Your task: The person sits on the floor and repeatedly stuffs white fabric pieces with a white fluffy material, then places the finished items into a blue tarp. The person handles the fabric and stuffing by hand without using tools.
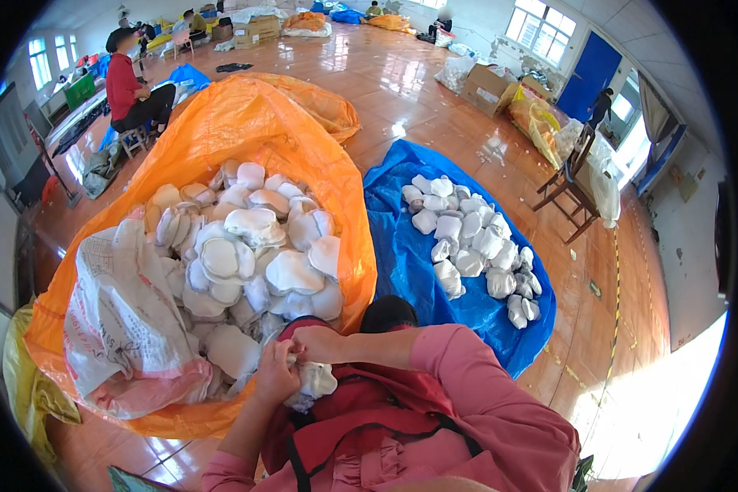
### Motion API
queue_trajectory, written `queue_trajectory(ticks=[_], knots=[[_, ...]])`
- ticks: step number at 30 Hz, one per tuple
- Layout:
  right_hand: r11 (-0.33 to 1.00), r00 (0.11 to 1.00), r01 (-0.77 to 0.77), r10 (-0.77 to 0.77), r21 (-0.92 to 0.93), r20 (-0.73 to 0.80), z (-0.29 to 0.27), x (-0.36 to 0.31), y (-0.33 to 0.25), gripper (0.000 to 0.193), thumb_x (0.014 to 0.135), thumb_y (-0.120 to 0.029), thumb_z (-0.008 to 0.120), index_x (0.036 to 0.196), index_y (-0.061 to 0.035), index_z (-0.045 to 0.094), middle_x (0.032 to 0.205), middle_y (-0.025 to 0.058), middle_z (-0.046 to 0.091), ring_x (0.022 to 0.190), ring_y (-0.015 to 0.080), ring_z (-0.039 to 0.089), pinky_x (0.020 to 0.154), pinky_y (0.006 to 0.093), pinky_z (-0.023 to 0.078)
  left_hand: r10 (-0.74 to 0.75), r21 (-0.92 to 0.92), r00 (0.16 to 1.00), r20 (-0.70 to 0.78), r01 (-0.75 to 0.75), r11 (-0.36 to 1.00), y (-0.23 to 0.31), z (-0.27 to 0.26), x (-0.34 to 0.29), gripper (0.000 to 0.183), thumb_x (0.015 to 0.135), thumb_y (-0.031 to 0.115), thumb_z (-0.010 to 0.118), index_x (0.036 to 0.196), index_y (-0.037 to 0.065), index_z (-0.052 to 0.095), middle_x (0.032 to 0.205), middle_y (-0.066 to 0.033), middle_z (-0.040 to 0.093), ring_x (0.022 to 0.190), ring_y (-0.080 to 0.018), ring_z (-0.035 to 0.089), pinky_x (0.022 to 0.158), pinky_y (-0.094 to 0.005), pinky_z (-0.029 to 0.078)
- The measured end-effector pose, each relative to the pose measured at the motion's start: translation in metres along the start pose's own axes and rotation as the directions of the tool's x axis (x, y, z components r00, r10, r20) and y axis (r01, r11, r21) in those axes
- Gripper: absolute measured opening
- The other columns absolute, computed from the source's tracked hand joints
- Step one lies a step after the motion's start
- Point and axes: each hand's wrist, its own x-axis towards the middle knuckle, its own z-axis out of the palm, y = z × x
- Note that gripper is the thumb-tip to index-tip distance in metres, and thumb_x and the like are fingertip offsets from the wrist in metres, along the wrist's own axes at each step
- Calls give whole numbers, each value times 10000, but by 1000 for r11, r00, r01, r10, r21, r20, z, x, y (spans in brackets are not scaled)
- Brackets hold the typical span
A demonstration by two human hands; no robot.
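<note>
Over my lap, my left hand and my right hand meet with fingers closed in a pinch. A white, soft, rounded fabric pad hangs below them, gripped between both hands. Its upper part is covered by my fingers. Just beyond my hands lies a big heap of loose white rounded pads in an opened orange sack. To the right, a blue plastic sheet carries a smaller pile of bundled white pads.
A white woven sack lies over the heap's left side. Yellow plastic sits at the far left. A wooden chair stands at the right. One person in red sits back left; cardboard boxes stand farther off.
</note>
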Motion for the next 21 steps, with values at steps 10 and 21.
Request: queue_trajectory(ticks=[10,21], knots=[[988,987,111,-96,110,-130,16,-8,0,251,755,-185,722,887,-28,577,861,130,586,834,329,594,743,416,468,-7,121,999,-41,12,993,23,-4,4,412,675,-22,534,1086,4,516,914,-168,590,859,-382,542,774,-488,443],[978,991,131,-135,163,13,23,4,28,225,713,-192,745,795,-57,584,751,91,596,724,315,595,665,413,461,26,149,999,-42,-19,989,33,3,1,313,702,-13,542,1014,8,558,907,-139,599,855,-358,557,761,-462,450]])
